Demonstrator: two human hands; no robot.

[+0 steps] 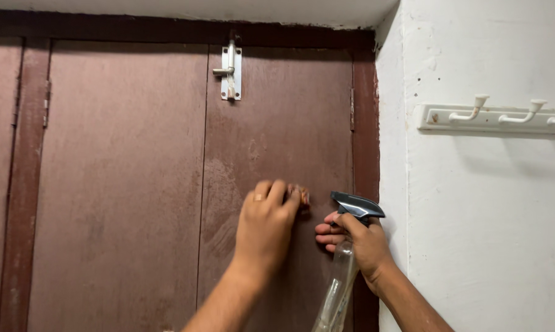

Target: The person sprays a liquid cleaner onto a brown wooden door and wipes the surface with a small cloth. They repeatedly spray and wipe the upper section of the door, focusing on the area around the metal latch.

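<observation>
Pressing cloth (301, 195) on door (130, 184), left hand (265, 224); right hand (360, 240) clutching spray bottle (339, 276).

No packages, labels, signs or screens show here, unless the clear plastic spray bottle (338, 289) with its dark trigger head, held low beside the brown door (123, 184), counts as one.
</observation>
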